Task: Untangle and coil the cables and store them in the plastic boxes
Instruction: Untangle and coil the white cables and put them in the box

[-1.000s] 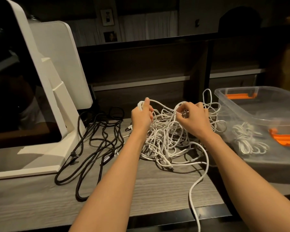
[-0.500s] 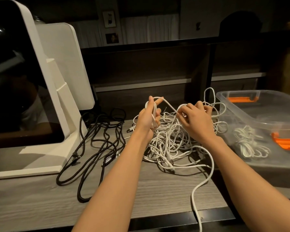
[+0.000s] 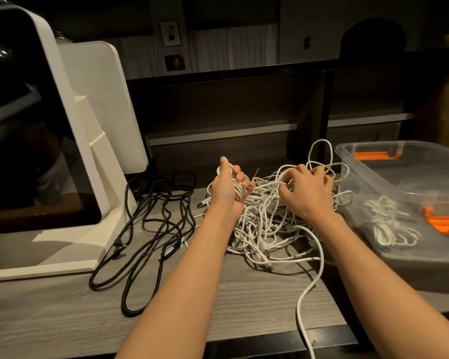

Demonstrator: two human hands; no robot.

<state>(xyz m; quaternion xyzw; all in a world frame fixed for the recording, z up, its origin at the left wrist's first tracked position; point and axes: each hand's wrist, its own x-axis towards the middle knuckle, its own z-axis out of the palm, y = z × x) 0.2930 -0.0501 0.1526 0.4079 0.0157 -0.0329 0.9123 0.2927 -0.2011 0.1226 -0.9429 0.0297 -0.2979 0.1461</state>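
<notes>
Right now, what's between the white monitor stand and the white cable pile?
Head view: a loose tangle of black cables lies on the desk between the monitor stand and the white cable pile.
</notes>
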